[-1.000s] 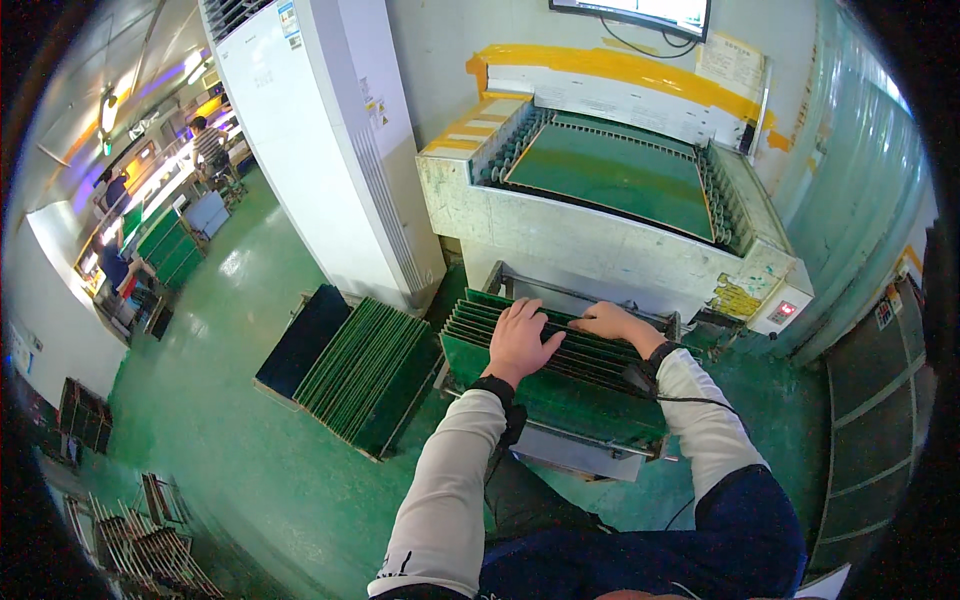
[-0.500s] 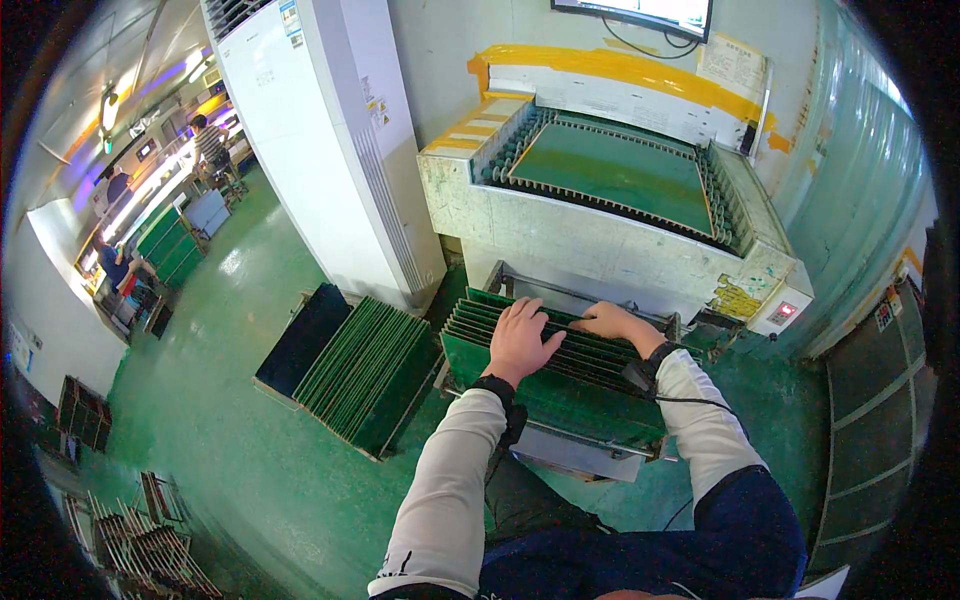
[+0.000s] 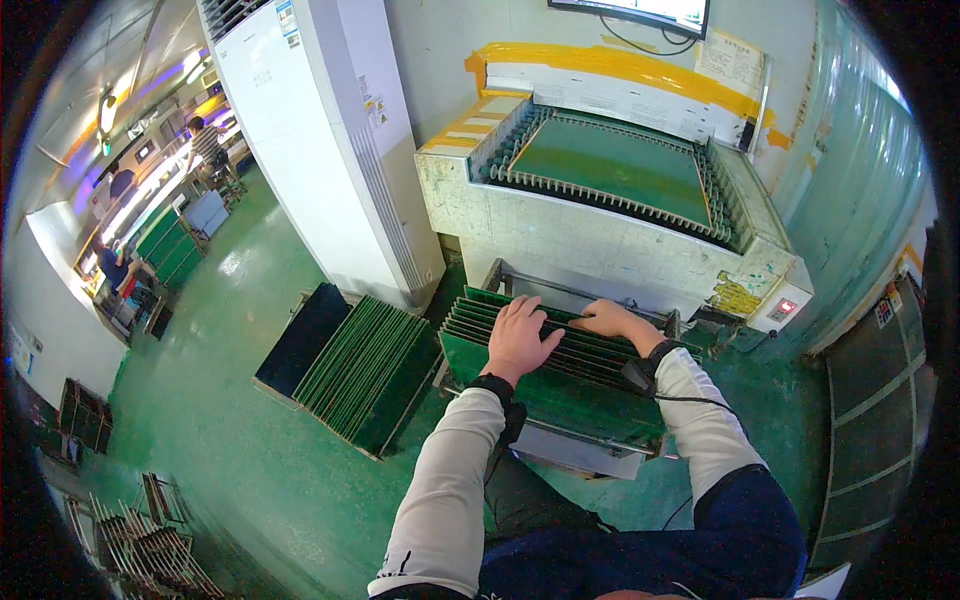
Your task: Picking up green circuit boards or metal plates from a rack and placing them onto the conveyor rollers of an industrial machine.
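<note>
Thin green boards (image 3: pixel 545 392) stand on edge, packed close together in a metal rack (image 3: pixel 655 450) in front of me. My left hand (image 3: pixel 520 338) rests over their top edges left of the middle, fingers stretched and thumb apart. Further right, my right hand (image 3: pixel 615 322) reaches across the same top edges. Its fingers point left and touch the boards; no single board is plainly gripped. Both wrists wear black bands, and a dark cord runs off the right one. Behind the rack, a large green panel (image 3: pixel 610 165) lies flat on the rollers of a pale machine (image 3: pixel 570 220).
Left of my rack stands a second rack of upright green boards (image 3: pixel 360 370). A tall white cabinet-like unit (image 3: pixel 320 140) rises behind it. Bare metal racks (image 3: pixel 150 540) stand at lower left. A dark framed panel (image 3: pixel 875 420) is at right. Several people sit at lit benches far left.
</note>
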`<action>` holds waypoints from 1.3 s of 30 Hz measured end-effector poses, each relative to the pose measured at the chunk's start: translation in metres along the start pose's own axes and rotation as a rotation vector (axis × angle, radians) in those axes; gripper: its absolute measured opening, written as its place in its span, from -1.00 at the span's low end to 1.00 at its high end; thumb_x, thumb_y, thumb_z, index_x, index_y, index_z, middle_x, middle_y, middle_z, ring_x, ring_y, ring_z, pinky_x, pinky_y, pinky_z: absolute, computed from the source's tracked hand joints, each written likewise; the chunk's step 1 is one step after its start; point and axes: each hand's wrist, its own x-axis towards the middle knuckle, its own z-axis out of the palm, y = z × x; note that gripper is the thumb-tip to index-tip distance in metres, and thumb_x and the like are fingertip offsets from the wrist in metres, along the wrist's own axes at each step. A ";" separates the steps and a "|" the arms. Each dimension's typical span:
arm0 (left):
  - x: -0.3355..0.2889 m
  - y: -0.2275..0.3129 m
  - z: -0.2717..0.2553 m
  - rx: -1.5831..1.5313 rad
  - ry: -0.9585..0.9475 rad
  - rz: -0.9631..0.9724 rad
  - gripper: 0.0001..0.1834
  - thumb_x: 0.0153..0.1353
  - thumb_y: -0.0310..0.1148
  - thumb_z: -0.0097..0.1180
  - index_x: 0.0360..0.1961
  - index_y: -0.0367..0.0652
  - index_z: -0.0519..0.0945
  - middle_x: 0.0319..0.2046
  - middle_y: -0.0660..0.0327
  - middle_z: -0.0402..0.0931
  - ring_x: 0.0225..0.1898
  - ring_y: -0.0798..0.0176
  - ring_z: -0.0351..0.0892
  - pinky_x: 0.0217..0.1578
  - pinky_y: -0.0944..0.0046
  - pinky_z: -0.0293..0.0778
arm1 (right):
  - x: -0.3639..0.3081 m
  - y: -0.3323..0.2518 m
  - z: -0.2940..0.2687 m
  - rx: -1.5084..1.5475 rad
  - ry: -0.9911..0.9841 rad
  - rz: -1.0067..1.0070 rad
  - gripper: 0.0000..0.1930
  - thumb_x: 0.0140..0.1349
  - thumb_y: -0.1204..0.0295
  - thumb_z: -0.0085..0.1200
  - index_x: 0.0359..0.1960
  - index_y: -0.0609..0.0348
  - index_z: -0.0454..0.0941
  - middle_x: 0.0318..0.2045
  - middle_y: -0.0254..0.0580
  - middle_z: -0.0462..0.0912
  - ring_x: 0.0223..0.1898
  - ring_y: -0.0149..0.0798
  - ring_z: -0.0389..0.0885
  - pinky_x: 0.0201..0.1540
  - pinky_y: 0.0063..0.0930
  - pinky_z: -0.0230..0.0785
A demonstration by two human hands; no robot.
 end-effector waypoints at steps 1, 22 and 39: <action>0.000 0.000 0.001 0.000 0.003 0.001 -0.50 0.23 0.05 0.31 -0.08 -0.20 0.72 0.28 0.06 0.51 0.38 -0.10 0.37 0.39 -0.07 0.27 | 0.000 0.000 0.000 -0.005 0.004 -0.007 -0.36 0.30 -0.21 0.20 -0.14 0.25 0.76 -0.29 0.17 0.77 -0.25 0.09 0.73 -0.11 -0.11 0.53; 0.001 0.001 0.000 0.022 0.018 0.019 -0.51 0.24 0.06 0.29 -0.12 -0.20 0.72 0.26 0.08 0.52 0.35 -0.10 0.39 0.34 -0.08 0.32 | 0.003 0.007 0.004 -0.039 0.070 -0.021 -0.41 0.26 -0.17 0.19 -0.20 0.21 0.75 -0.30 0.22 0.73 -0.24 0.21 0.70 -0.13 -0.02 0.51; 0.002 0.000 0.000 0.006 0.016 0.010 -0.53 0.20 0.03 0.33 -0.16 -0.21 0.74 0.24 0.04 0.52 0.36 -0.08 0.38 0.34 -0.07 0.32 | 0.005 0.008 0.006 -0.031 0.075 -0.027 -0.38 0.26 -0.19 0.21 -0.21 0.24 0.75 -0.32 0.22 0.73 -0.29 0.16 0.71 -0.15 -0.07 0.52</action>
